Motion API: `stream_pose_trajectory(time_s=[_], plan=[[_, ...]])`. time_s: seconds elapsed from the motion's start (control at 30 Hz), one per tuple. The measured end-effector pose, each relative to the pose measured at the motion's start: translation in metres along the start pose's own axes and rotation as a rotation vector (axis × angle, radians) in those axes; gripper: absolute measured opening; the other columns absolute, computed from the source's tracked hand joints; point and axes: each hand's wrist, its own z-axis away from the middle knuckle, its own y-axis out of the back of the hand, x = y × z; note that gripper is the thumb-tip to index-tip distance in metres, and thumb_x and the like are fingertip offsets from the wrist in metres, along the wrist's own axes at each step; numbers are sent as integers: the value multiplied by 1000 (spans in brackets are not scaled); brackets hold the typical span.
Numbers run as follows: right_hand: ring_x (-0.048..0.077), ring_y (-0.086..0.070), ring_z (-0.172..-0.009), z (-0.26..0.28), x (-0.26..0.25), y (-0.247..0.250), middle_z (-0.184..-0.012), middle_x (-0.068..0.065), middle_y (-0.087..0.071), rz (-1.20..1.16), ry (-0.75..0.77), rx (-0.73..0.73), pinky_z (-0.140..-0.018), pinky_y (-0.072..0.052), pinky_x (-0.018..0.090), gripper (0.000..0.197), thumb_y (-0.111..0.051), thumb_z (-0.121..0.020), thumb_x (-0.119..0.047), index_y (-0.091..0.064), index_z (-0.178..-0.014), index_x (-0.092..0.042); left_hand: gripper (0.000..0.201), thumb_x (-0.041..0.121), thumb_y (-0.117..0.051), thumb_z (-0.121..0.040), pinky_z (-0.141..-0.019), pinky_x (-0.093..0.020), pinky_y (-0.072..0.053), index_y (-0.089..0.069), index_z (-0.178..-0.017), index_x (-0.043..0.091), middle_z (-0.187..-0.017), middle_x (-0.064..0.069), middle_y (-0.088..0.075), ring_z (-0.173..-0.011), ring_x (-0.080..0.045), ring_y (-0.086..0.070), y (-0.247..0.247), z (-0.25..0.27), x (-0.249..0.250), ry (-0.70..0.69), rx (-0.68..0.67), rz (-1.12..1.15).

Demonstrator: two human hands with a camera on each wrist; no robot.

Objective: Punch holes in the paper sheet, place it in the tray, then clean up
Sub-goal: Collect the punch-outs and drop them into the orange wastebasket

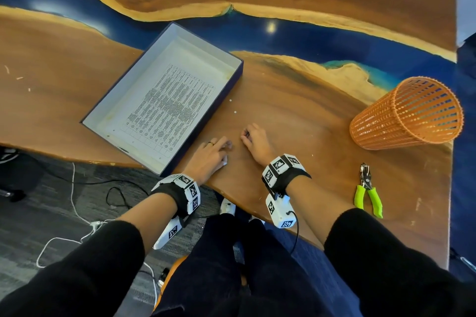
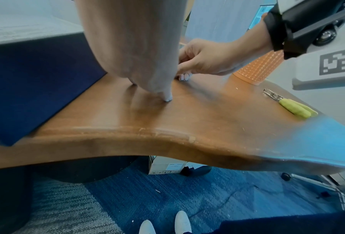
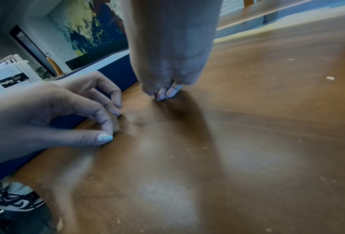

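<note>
Already the paper sheet [image 1: 164,108] lies flat in the tray [image 1: 233,58], printed side up, with small holes showing along its near edge, so by my reading the clean-up is the step in hand. Both hands work the bare bench [image 1: 296,116] just beside the tray's near corner. The left hand [image 1: 215,156] has its fingers curled, tips down on the wood, thumb closed toward them as if pinching at a scrap; whether it actually has one I cannot tell. The right hand [image 1: 255,143] is likewise bunched, fingertips pressed to the surface, and any chad under them is hidden. Two white paper dots [image 1: 231,100] lie farther up the bench beside the tray's long wall, well apart from the hands. The orange wastebasket [image 1: 407,113] lies tipped on its side off to the right, and the green-handled hole punch [image 1: 367,189] rests near the bench's front edge. The dots are tiny and light: a fingertip may slide one off the edge to the floor, or drop it on the way across. The basket's slotted wall could also let chads fall straight through.
</note>
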Motion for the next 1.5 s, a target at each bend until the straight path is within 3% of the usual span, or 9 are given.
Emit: stream_pose_trajectory(time_s=[0.17,0.37,0.57,0.8,0.9,1.03,1.2,1.37,1.5], plan=[[17,-45,-76,2,4,1,-91,15,-55,3,0,-4,-72,-37,29,8,-51,-87,-3,-58,-87,1,13,18,-75,-76,-74,-36,-50,-65,-69,17,-117,1,-57,-105,-19,-61,-1,3,-2,7,-1,67],[18,-45,-76,2,3,1,-94,17,-56,7,-7,1,-74,-39,33,8,-51,-88,-3,-58,-88,1,11,19,-75,-76,-70,-39,-52,-65,-71,17,-115,8,-40,-98,-20,-62,1,2,0,-12,-14,-12],[18,-47,-77,3,6,7,-89,12,-53,-17,-24,-21,-70,-31,21,8,-52,-87,-2,-58,-87,2,12,20,-60,-91,-94,-35,-37,-65,-84,12,-127,-1,-46,-120,-14,-48,9,-4,-3,15,-127,97],[27,-47,-78,5,4,69,-90,20,-54,23,-36,179,-73,-36,35,9,-52,-87,0,-57,-87,8,9,13,-64,-89,-85,-39,-47,-62,-85,5,-123,-9,-47,-110,-20,-55,49,-57,11,-18,-10,188],[20,-43,-73,13,2,116,-86,18,-51,0,-8,371,-64,-33,24,5,-51,-85,2,-52,-81,-1,8,5,-61,-89,-85,-36,-50,-54,-89,1,-120,-9,-46,-100,-26,-56,74,-110,40,-91,38,270],[8,-32,-64,42,3,184,-78,5,-41,-6,11,638,-59,-31,16,14,-48,-87,1,-42,-80,-10,19,3,-54,-93,-95,-40,-47,-57,-110,-4,-127,-17,-48,-110,-31,-53,110,-181,108,-153,117,348],[16,-38,-67,84,35,256,-75,8,-45,45,-43,861,-61,-30,23,11,-48,-84,1,-43,-76,-5,4,6,-54,-92,-80,-40,-48,-55,-93,2,-95,-13,-60,-86,-26,-57,133,-236,205,-417,100,431],[25,-55,-72,111,72,292,-76,12,-58,64,-196,835,-67,-44,34,12,-57,-79,4,-53,-79,-8,7,7,-58,-91,-71,-36,-46,-56,-89,1,-87,-15,-65,-79,-28,-60,127,-261,266,-492,-2,373],[19,-62,-77,116,84,303,-78,3,-63,113,-295,743,-71,-47,27,21,-69,-76,-3,-56,-85,-17,13,8,-64,-87,-75,-46,-54,-54,-95,7,-88,-11,-66,-81,-26,-64,114,-272,277,-454,-31,311]])
